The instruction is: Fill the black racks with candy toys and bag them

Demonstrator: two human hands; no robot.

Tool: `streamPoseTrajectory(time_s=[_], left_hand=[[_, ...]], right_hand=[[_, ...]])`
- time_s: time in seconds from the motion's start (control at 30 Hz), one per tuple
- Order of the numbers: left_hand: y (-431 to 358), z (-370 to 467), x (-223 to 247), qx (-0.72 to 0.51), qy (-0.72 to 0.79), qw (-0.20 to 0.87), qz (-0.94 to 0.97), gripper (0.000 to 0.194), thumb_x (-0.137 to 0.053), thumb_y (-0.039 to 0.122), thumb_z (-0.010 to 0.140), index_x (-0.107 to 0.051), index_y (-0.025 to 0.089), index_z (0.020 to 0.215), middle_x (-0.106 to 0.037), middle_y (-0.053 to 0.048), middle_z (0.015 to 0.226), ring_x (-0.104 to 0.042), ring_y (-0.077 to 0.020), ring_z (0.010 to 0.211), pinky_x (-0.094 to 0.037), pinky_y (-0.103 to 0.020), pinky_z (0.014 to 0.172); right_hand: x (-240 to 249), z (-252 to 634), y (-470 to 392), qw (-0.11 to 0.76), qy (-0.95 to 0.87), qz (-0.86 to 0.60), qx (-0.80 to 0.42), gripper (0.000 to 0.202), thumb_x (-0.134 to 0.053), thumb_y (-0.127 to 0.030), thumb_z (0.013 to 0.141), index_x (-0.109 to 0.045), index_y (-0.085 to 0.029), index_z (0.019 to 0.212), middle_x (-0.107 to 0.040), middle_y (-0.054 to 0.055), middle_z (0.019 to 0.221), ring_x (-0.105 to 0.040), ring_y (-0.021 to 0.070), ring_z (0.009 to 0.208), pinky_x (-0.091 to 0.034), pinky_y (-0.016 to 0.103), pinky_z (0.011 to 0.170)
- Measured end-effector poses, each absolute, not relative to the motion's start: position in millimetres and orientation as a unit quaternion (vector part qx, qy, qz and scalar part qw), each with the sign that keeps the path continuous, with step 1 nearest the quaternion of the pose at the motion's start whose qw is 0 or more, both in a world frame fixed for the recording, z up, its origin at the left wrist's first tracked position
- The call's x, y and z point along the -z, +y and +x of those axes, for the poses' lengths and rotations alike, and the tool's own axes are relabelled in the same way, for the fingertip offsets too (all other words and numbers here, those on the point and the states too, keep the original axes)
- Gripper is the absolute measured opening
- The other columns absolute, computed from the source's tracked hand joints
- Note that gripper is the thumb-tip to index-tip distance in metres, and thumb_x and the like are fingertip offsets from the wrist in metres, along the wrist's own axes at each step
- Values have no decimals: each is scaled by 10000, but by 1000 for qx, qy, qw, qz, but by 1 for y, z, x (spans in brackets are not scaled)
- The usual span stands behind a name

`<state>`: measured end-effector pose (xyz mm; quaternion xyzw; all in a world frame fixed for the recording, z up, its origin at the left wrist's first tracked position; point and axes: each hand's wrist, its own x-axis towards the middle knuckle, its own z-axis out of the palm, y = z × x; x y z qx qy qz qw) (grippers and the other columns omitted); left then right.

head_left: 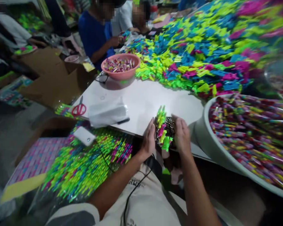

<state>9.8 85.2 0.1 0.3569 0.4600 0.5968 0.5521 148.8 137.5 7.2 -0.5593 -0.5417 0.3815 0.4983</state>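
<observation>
Between both hands, at the table's front edge, is a small dark openwork holder (170, 126). Green, yellow and pink plastic pieces (162, 129) stand along its left part. My left hand (149, 139) presses against the left side of the holder, fingers together. On the right side, my right hand (182, 133) grips it with bent fingers. The holder's underside is hidden.
A large pale tub (204, 128) of wrapped sweets stands at right. Behind lies a heap of bright plastic pieces (186, 53). A pink bowl (122, 74), red scissors (79, 110) and a plastic bag (106, 113) lie left. A person in blue (91, 34) sits beyond.
</observation>
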Motion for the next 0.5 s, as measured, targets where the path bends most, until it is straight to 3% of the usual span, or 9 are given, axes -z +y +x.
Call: streamPoseTrajectory(time_s=[0.07, 0.13, 0.23, 0.33, 0.5], left_hand=[[58, 4, 2, -619, 476, 518, 350, 495, -480, 576, 1058, -610, 241, 1399, -577, -96, 1528, -521, -246, 1430, -384, -407, 1236], [34, 1, 9, -620, 503, 517, 308, 418, -598, 576, 998, -665, 220, 1205, -682, -109, 1299, -640, -245, 1208, -497, -404, 1094], [15, 7, 30, -566, 518, 602, 219, 496, -675, 661, 891, -639, 210, 1096, -698, -97, 1106, -663, -240, 1028, -551, -387, 928], [14, 14, 50, -524, 499, 666, 184, 540, -687, 703, 835, -666, 189, 997, -702, -98, 976, -661, -254, 918, -565, -400, 811], [14, 10, 53, -533, 475, 681, 163, 415, -609, 588, 949, -681, 180, 927, -718, -149, 965, -678, -235, 868, -559, -397, 762]], right_hand=[[-4, 162, 135, 460, -605, -582, -288, 524, -447, -536, 1053, -674, -172, 1352, -694, 158, 1380, -639, 288, 1287, -454, 511, 1160], [3, 171, 127, 383, -684, -574, -236, 500, -444, -476, 1041, -669, -156, 1352, -666, 186, 1417, -605, 305, 1335, -439, 541, 1176], [15, 178, 100, 296, -761, -547, -184, 514, -416, -409, 1038, -603, -152, 1442, -535, 206, 1566, -494, 324, 1462, -400, 580, 1212], [20, 179, 65, 265, -785, -546, -125, 532, -402, -386, 1054, -547, -149, 1507, -520, 216, 1569, -404, 365, 1526, -349, 635, 1233], [15, 171, 26, 257, -810, -509, -136, 570, -439, -431, 1044, -538, -160, 1536, -541, 215, 1546, -413, 424, 1520, -388, 672, 1196]])
